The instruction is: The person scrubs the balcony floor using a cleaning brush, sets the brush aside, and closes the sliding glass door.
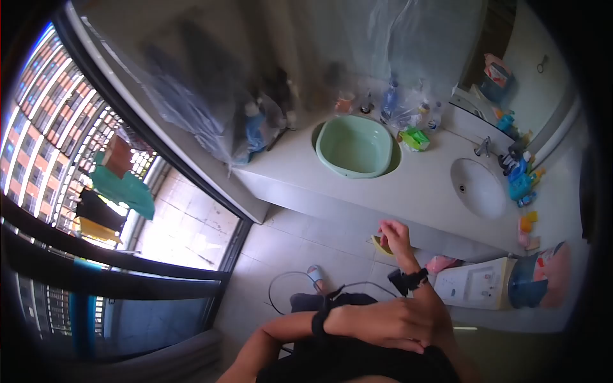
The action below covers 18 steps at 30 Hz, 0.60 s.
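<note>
My left hand (389,321) lies across my body at my right forearm, its back up and fingers bent inward. What those fingers grip, if anything, is hidden. A black band (321,323) circles the left wrist, and a thin dark cable loops beside it. Farther forward, my right hand (396,239) is raised before the counter front, fingers loosely bent and partly apart, apparently holding nothing. Its wrist carries a black strap with a small box (408,281). Just below the right fingers shows a yellow curved object (382,245); whether they touch is unclear.
A white counter (281,167) bears a green basin (354,172), a green packet (415,139), several bottles and an oval sink (479,191). A white appliance (469,285) stands at right. At left, a sliding door frame (236,249) borders the balcony. A slippered foot (315,276) is on the tiles.
</note>
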{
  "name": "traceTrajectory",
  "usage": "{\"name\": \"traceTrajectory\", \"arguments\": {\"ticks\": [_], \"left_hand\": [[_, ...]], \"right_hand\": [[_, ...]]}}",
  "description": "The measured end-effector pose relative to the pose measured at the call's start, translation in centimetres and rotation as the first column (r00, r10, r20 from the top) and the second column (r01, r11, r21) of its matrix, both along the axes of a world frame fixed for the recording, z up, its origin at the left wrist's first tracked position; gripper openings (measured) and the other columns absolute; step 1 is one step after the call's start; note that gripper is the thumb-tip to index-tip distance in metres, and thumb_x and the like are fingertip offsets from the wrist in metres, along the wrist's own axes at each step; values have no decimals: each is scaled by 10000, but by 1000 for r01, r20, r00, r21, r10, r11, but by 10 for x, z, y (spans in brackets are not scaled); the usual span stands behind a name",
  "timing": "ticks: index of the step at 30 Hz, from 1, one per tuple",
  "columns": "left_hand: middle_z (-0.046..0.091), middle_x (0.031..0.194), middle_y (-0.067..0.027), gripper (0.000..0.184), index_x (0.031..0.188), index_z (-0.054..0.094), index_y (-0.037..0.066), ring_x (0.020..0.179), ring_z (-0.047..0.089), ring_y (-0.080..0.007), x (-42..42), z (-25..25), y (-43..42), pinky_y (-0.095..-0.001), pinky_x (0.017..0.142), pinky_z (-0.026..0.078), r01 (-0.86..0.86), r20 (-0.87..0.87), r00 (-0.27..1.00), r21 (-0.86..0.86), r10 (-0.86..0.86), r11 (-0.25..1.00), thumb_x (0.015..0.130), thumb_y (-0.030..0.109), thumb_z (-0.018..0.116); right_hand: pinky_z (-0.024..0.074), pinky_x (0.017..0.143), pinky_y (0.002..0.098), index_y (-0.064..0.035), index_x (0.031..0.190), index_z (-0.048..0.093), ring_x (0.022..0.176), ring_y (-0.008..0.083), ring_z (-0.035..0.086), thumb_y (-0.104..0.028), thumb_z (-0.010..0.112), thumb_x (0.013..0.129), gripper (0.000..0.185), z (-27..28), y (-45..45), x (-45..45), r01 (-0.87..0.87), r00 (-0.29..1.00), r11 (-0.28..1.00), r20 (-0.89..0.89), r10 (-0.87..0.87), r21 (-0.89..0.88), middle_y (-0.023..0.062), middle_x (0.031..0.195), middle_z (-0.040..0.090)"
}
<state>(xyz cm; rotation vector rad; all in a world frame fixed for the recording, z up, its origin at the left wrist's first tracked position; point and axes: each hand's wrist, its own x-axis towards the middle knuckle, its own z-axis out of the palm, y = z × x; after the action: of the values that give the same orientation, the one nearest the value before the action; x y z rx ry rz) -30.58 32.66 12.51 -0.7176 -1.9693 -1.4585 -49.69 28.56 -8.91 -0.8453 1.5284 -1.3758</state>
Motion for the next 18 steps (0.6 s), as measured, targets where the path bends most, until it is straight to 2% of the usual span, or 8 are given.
{"name": "traceTrajectory", "arguments": {"ticks": [3,4,7,11,13,15,16,18], "left_hand": [[641,835,-88,143,880,652,37,813,625,-294,9,-12,-78,-404,743,471,97,154,980,165,-123,981,942,165,659],[660,856,-95,129,886,664,28,828,639,-295,10,-19,-100,-404,760,483,-18,207,978,178,-20,984,941,144,653],[659,849,-140,99,907,658,12,794,630,-341,4,-46,-169,-408,744,492,-335,330,899,95,288,937,931,96,610],[689,867,-139,155,930,684,-28,832,671,-283,6,-102,-253,-343,770,513,-550,588,662,-41,465,834,957,108,614],[685,861,-165,160,936,684,-32,786,666,-324,20,-140,-287,-366,725,515,-679,639,530,-73,557,730,941,118,627],[701,847,-143,175,957,694,-38,771,673,-230,45,-165,-310,-326,705,515,-825,709,349,-78,613,559,959,119,618],[704,841,-131,211,955,694,-46,770,663,-191,63,-173,-316,-308,699,511,-873,744,250,-104,620,477,976,145,605],[698,818,-103,273,950,694,-52,755,636,-138,98,-179,-327,-277,686,496,-958,774,70,-124,629,259,1003,191,581]], "right_hand": [[493,535,229,5,1060,654,581,70,559,-150,604,987,179,34,-64,-14,55,993,993,-97,-65,-101,48,813,655],[492,539,226,3,1070,654,586,70,560,-152,607,988,182,45,-83,-21,81,988,985,-118,-100,-153,49,819,656],[498,547,229,-9,1105,658,612,75,571,-160,616,983,199,70,-138,-42,222,974,963,83,-211,-154,54,850,662],[516,556,243,-14,1119,660,624,81,580,-162,622,977,208,66,-211,-80,254,962,959,135,-238,-125,58,862,664],[518,615,249,-33,1159,653,704,88,589,-166,597,987,224,52,-260,-106,198,976,978,105,-190,-70,38,895,660],[521,559,254,-61,1163,657,662,91,592,-181,595,986,222,31,-317,-131,52,977,999,-207,-53,-8,27,865,671],[521,559,254,-61,1163,657,662,91,592,-181,595,986,222,18,-344,-143,28,980,1000,-199,-26,7,27,865,671],[515,504,260,-91,1167,658,603,96,583,-216,599,985,229,-7,-412,-170,87,864,995,-501,-56,39,32,842,680]]}}
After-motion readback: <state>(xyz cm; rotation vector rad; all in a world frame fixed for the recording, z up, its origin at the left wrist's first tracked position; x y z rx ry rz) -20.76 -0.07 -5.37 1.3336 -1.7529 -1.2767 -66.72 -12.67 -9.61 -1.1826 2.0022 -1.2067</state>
